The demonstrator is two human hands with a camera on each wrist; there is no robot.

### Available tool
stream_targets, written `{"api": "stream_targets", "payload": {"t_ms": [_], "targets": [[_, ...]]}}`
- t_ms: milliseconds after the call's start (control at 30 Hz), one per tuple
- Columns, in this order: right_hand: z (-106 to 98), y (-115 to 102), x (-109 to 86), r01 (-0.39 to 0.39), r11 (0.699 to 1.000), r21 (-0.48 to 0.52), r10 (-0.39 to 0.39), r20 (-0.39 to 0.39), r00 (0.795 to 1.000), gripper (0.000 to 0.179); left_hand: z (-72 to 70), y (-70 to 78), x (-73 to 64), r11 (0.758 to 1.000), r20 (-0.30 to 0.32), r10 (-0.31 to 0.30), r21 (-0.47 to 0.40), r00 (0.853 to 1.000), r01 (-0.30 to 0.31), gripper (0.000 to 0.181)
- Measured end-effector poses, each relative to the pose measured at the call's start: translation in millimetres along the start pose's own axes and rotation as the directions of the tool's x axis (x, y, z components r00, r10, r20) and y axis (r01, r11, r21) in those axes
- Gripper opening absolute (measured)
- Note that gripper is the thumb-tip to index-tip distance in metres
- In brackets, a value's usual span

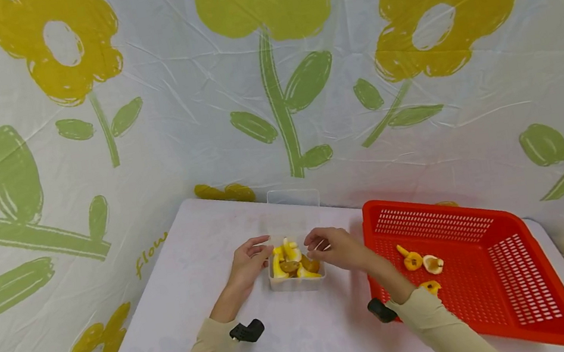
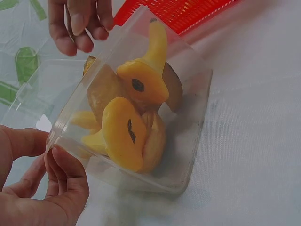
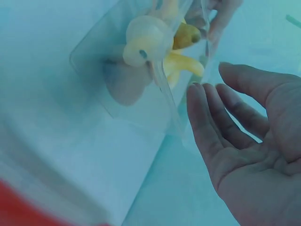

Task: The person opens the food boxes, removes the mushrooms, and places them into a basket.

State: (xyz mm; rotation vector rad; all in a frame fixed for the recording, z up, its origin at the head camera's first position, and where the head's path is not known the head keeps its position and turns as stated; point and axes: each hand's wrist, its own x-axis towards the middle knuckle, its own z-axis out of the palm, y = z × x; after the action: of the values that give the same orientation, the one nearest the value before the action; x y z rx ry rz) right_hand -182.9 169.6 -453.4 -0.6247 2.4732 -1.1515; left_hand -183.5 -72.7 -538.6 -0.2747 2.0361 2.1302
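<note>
A clear plastic box (image 1: 297, 285) stands on the table, its see-through lid (image 1: 293, 199) swung up behind it. Inside lie several yellow and brown mushroom-shaped pieces (image 2: 123, 134), some with dark spots. At the box's left rim, my left hand (image 1: 247, 263) pinches the edge near a corner between thumb and curled fingers, as the left wrist view shows. My right hand (image 1: 341, 247) hovers by the right rim, fingers loosely bent and holding nothing; in the right wrist view the fingertips (image 3: 195, 92) are close to the box's side.
To the right stands a large red plastic basket (image 1: 470, 279) with slotted walls. A few yellow and whitish mushroom-shaped pieces (image 1: 412, 260) lie in it. Behind the table hangs a flower-printed cloth (image 1: 184, 93). A pale cloth (image 1: 294, 342) covers the table.
</note>
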Motion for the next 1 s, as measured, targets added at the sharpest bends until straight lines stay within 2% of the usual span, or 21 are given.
{"api": "stream_targets", "payload": {"t_ms": [233,467,600,800,867,1000], "targets": [[12,0,7.7,-0.024,1.0,-0.006,0.024,0.128,0.991,0.025,0.7,0.0,-1.0,1.0,-0.004,-0.009,0.005,1.0,0.009,0.033],[20,-7,13.8,-0.019,0.991,-0.131,0.043,0.181,0.983,0.026,1.3,0.5,-1.2,1.0,-0.012,-0.013,0.014,1.0,0.013,0.033],[25,-14,17.6,-0.051,0.975,-0.217,0.094,0.19,0.977,0.025,1.3,0.0,-1.8,1.0,-0.008,-0.006,0.016,1.0,0.006,0.033],[36,-23,25.1,-0.107,0.911,-0.399,0.188,0.17,0.967,0.025,0.4,-1.3,-0.6,1.0,-0.001,-0.003,0.015,1.0,0.003,0.032],[37,-24,26.0,-0.115,0.898,-0.425,0.201,0.163,0.966,0.027,0.2,-1.3,-0.2,1.0,-0.001,-0.005,0.018,1.0,0.005,0.033],[35,-21,25.8,-0.11,0.915,-0.389,0.184,0.158,0.97,0.031,0.1,0.0,0.6,1.0,0.01,0.001,0.016,1.0,-0.001,0.035]]}}
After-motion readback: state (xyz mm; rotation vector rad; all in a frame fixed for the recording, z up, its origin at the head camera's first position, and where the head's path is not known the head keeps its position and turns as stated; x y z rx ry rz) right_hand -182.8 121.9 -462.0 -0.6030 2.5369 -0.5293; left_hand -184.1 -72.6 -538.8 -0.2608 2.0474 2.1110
